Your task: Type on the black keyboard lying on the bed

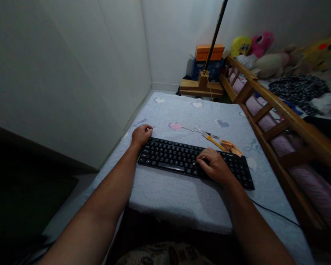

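Observation:
A black keyboard [168, 154] lies slightly slanted on the cloth-covered table. My left hand [141, 135] grips its far left corner with bent fingers. Over the right part of the keys, my right hand [213, 163] pinches a thin white cotton swab [195, 163], its tip down at the keys near the right end of the space bar. Just behind the keyboard are a brush with a yellow handle [216, 142], a slim metal tool that looks like tweezers [213, 135], and a folded orange cloth [231, 147]. Another thin stick [187, 128] lies farther left.
A pale blue cloth with hearts covers the table [165, 187]. The keyboard cable [276, 212] runs off to the right. A wooden bed rail [281, 106] borders the right side, a white wall panel [99, 73] the left. Behind stand a wooden stand [201, 86] and an orange box [209, 52].

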Motion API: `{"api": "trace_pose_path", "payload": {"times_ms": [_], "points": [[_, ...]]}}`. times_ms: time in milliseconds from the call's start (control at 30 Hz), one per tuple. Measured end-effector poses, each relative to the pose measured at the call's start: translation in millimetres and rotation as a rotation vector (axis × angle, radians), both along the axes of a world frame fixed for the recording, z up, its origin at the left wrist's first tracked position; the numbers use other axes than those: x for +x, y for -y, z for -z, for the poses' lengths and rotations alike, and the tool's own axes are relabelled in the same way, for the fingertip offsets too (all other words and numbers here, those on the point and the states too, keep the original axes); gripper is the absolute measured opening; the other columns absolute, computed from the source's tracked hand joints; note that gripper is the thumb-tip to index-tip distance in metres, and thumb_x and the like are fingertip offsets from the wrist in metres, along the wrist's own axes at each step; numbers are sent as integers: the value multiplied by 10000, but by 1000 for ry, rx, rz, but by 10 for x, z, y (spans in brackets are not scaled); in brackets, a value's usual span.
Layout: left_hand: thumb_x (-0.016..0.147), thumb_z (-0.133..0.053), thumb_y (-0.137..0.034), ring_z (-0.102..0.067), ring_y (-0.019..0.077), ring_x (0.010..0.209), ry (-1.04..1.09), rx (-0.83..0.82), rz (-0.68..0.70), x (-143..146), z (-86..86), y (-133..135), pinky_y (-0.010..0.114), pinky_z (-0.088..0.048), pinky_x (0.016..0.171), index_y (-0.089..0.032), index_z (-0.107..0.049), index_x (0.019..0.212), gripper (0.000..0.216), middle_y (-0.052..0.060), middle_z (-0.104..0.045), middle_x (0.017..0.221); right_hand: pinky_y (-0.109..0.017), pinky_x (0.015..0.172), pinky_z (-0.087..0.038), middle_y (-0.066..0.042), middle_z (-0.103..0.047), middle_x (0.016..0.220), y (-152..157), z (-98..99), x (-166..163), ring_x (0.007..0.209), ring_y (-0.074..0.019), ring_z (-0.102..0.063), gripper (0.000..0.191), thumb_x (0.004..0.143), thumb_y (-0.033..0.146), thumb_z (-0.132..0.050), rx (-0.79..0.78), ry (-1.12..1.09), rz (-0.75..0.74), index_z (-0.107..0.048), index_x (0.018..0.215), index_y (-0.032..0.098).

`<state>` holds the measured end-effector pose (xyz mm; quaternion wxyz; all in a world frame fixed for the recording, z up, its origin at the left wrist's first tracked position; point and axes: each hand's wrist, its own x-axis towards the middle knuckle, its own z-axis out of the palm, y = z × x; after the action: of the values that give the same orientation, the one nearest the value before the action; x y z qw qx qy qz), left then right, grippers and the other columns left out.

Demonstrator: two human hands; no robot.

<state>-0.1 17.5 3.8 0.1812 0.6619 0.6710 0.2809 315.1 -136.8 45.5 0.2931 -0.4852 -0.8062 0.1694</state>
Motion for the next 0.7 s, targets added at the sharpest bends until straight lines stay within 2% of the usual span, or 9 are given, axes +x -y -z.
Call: {"api": "trace_pose_path", "payload": {"times_ms": [700], "points": [[768,-521,-381,-540,151,645,15,57,8,5,35,-62,258,-344,600,-178,-720,913,319,13,-625,690,-365,790,-398,-37,-626,774,36,14,35,822,-198,-545,122,866,148,-555,24,-26,50,-614,769,193]]}}
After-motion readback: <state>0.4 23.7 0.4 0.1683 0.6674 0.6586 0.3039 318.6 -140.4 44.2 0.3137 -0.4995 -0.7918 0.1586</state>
